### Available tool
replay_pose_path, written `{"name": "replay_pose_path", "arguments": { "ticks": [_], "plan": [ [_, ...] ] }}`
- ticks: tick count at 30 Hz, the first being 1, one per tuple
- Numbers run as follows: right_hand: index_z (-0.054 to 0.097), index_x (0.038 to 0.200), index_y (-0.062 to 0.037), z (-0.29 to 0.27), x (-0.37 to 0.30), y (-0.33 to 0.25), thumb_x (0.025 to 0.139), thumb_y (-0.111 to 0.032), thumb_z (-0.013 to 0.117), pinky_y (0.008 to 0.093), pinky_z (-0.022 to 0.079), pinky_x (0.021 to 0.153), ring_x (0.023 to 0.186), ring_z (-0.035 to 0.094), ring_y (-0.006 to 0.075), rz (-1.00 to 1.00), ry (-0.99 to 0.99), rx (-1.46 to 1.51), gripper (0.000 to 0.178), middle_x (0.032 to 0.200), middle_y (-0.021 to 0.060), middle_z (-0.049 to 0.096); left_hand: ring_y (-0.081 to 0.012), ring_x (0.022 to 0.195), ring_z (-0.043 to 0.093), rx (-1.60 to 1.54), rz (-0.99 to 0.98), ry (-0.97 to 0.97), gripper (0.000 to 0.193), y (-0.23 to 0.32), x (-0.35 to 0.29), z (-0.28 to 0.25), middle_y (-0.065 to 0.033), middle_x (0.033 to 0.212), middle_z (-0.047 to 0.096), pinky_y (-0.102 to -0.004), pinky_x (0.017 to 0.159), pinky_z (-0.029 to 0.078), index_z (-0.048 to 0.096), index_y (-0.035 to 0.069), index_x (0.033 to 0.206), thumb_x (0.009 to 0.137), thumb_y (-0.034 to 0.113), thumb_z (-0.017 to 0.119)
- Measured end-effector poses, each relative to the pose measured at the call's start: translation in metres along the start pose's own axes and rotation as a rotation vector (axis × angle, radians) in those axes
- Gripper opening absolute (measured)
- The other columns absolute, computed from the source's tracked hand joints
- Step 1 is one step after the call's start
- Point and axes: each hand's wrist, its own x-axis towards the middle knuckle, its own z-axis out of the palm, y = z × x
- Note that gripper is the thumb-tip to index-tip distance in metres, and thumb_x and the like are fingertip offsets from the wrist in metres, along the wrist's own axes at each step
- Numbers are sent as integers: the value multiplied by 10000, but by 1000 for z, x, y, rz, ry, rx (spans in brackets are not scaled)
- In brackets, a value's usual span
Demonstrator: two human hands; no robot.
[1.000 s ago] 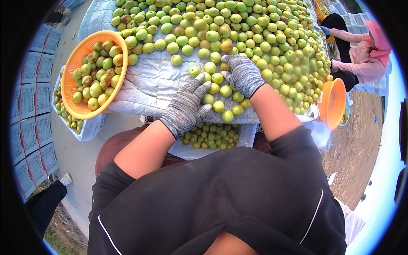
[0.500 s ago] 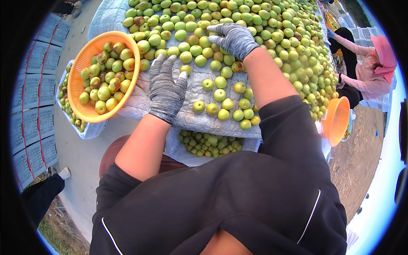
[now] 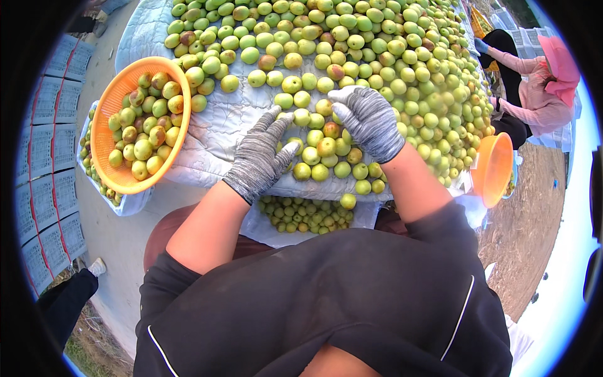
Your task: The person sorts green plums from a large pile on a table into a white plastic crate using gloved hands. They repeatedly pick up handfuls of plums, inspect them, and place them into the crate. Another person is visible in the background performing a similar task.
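A heap of green jujubes (image 3: 414,69), some blotched reddish brown, covers much of a pale quilted cloth (image 3: 217,125). My left hand (image 3: 260,151), in a grey knit glove, reaches over the cloth with its fingers apart, beside a loose cluster of jujubes (image 3: 317,154). On the cluster's other side my right hand (image 3: 369,122), gloved alike, is curved with thumb and forefinger apart. Nothing shows between the fingers of either hand. One jujube (image 3: 348,201) is at the cloth's near edge. An orange basket (image 3: 100,141) of browner jujubes stands at the left.
Below the near edge is a lined container of jujubes (image 3: 304,215). Another orange basket (image 3: 493,169) sits at the right edge. A person in pink (image 3: 534,107) works at the far right. Stacked pale crates (image 3: 47,151) with red straps line the left, near another person's leg (image 3: 72,298).
My right hand has drawn nearer to me, bringing several jujubes into the cluster. My left hand has shifted right to the cluster's side. One jujube has moved to the near edge.
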Motion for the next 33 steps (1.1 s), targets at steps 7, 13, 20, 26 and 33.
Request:
{"name": "replay_pose_path", "arguments": {
  "ticks": [7,13,20,26,33],
  "plan": [
    [764,1001,-67,6,34,32,974,-388,629,481,516,916,1028,679,340,158,-239,-334,350,1045,158,731,-373,1295,570,-120,77,-45,475,22,-14,6,-218,1378,595,-459,1127,436,586,23,1374,945,200,684],
    [719,1169,-109,35,115,1,936,-269,684,449,538,943,1049,691,333,35,-30,-197,285,1102,148,725,-279,1067,681,-229,-106,277,273,7,7,-4,-165,1131,707,-377,968,520,691,13,1215,972,120,629],
    [650,1328,-120,34,116,1,919,-280,722,378,573,899,982,723,246,193,-175,-103,444,1048,126,748,-155,908,666,-893,-505,223,273,2,14,-23,-85,1111,698,-301,829,556,656,60,1275,1046,181,570],
    [590,1377,-19,21,56,-24,939,-361,670,257,566,836,976,671,152,343,-207,1535,561,1181,78,685,-91,862,635,-1166,-398,235,306,6,21,-37,-73,1153,687,-247,783,552,604,16,1334,1071,145,514],
    [666,1222,-35,7,15,-49,890,-346,742,315,546,910,1009,661,143,356,-112,1379,461,1084,46,695,-90,862,636,-1162,-386,185,320,17,19,-27,-70,1147,690,-243,778,549,600,18,1342,1073,170,515]
  ]
}}
